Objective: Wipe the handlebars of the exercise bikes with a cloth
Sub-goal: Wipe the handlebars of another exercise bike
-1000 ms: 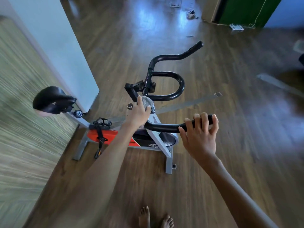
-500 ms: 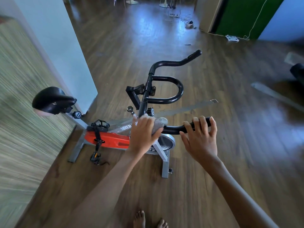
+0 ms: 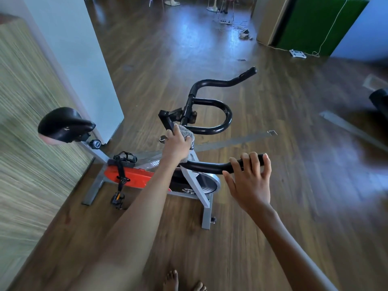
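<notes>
The left arm reaches straight forward from the lower left, forearm bare, wrist nearly level. The left hand (image 3: 176, 144) lies knuckles-up over a grey cloth (image 3: 187, 131), its fingers curled round the cloth and pressing it onto the middle of the handlebar (image 3: 206, 165), where the bar meets the stem. The cloth bulges out past the fingertips on the far side.

The right arm comes in from the lower right, its wrist bent slightly upward. The right hand (image 3: 251, 183) grasps the near end of the handlebar: four fingers (image 3: 246, 160) hook over the black grip from above, the thumb is spread out to the left below the bar, and the palm is lifted off it.

The bike (image 3: 134, 175) stands on a wooden floor (image 3: 273, 217), with its saddle (image 3: 63, 124) to the left beside a wall. Bare toes (image 3: 171, 280) show at the bottom edge
</notes>
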`<state>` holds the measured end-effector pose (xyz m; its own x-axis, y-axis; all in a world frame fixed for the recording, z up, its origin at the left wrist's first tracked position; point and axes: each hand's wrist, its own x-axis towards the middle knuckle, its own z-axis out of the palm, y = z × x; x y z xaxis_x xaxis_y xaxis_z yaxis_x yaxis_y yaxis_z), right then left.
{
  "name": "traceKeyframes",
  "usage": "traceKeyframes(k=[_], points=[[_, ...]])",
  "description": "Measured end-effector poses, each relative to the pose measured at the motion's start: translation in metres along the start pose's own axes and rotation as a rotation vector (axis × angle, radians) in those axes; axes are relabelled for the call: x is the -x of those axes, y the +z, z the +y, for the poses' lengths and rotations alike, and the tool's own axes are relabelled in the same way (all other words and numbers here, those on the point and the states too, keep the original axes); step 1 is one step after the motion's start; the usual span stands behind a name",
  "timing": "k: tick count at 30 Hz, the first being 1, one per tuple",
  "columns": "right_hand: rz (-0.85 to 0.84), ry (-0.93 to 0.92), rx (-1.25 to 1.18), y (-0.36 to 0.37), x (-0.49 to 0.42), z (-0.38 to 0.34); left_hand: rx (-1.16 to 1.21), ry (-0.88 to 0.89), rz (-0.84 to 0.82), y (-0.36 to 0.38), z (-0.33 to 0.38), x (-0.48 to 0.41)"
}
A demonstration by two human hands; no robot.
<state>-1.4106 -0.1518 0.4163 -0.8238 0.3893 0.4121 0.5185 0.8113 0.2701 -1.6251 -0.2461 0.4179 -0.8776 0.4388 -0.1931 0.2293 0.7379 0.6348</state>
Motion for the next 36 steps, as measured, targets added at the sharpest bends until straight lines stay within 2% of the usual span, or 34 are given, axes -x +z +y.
traceKeyframes(k=[2,4,6,9,17,21,24,26,28,30,33,36], points=[[0.000,0.000,-0.004,0.000,0.000,0.000,-0.147,0.057,0.072,0.001,0.003,0.000],[0.006,-0.002,-0.011,0.002,0.001,0.000,-0.272,0.216,0.150,0.006,0.001,0.006],[0.017,-0.003,-0.018,0.003,0.000,0.000,-0.328,0.303,0.096,0.008,-0.003,0.010],[0.012,-0.013,-0.026,0.005,0.001,0.001,-0.302,0.251,-0.006,0.007,-0.010,0.011],[0.029,-0.020,-0.052,0.003,-0.001,0.004,-0.275,0.169,-0.078,-0.002,-0.005,-0.014],[0.114,0.002,-0.229,-0.004,0.006,0.013,-0.326,0.256,0.103,0.003,-0.007,0.007],[0.213,0.133,-0.408,-0.008,0.018,0.022,-0.339,0.352,0.203,-0.001,-0.008,0.035],[0.203,0.233,-0.526,-0.009,0.030,0.030,-0.295,0.389,0.229,0.000,-0.010,0.059],[0.115,0.291,-0.646,-0.009,0.041,0.040,-0.230,0.377,0.258,0.006,-0.014,0.087],[-0.085,0.302,-0.686,-0.003,0.050,0.056,-0.137,0.335,0.291,0.015,-0.018,0.119],[-0.488,0.207,-0.621,0.019,0.064,0.091,-0.072,0.285,0.303,0.047,-0.023,0.168],[-0.670,0.086,-0.545,0.039,0.074,0.132,-0.105,0.194,0.219,0.095,-0.009,0.195]])
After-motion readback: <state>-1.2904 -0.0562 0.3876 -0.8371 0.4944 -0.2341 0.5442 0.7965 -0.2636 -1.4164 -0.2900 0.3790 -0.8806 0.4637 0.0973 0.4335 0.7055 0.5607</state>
